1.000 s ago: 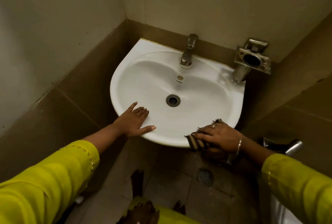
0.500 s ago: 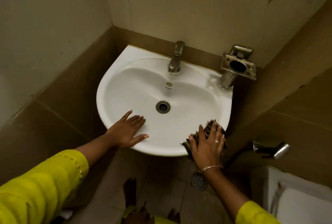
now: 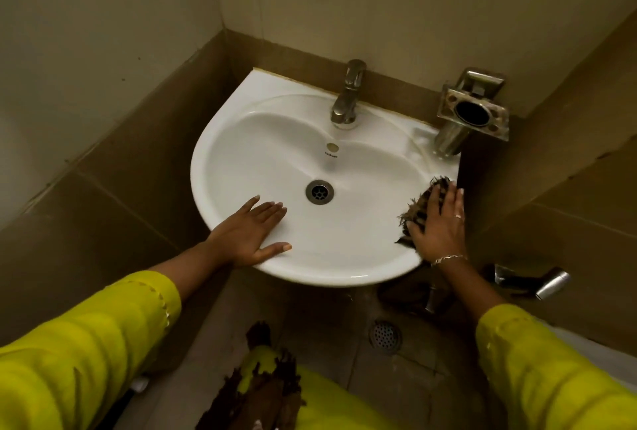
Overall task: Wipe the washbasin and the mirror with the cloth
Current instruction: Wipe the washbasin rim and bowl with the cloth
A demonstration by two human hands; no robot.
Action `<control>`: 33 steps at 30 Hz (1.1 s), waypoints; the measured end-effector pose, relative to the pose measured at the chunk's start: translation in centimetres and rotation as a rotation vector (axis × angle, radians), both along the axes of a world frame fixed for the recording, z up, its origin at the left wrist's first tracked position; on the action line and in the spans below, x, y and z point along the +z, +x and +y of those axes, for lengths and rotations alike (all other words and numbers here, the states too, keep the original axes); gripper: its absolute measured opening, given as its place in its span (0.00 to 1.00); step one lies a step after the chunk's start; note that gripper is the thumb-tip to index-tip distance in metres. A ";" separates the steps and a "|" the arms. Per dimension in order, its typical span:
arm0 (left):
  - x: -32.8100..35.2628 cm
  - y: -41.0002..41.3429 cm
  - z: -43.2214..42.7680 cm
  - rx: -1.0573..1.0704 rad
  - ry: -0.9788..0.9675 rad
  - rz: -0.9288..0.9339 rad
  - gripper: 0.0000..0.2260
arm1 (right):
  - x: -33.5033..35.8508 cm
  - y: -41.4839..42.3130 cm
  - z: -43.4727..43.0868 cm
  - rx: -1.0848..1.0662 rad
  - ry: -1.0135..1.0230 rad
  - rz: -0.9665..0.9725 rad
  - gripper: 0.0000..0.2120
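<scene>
text: small dark brand mark, unreadable | on: washbasin inner wall, below overflow hole

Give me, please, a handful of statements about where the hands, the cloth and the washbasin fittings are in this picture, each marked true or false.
1. The right hand presses the cloth flat against the right rim of the washbasin. True.
2. The left hand holds the tap. False: it lies open, palm down, on the basin's near left rim, well away from the tap.
3. Water runs from the tap. False: no stream shows.
4. The drain lies uncovered between the two hands. True.
5. The cloth covers the metal holder. False: the holder, at the far right corner, is bare.
</scene>
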State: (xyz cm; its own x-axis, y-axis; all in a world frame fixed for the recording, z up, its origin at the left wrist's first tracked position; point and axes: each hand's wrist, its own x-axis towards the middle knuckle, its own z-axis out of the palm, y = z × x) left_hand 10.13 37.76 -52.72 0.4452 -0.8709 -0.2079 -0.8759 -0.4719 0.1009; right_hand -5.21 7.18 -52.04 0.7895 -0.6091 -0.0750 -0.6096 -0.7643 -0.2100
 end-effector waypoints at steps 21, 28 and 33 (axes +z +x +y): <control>3.2 5.4 -11.9 -0.372 -0.010 -0.246 0.35 | 0.1 7.9 -4.3 -0.149 -0.090 0.115 0.35; 1.7 7.3 -11.7 -0.339 -0.061 -0.232 0.33 | 0.0 12.7 -4.5 -0.243 -0.157 0.184 0.32; 1.0 8.3 -10.7 -0.269 -0.049 -0.184 0.35 | -0.4 15.7 -3.5 -0.372 -0.089 -0.005 0.34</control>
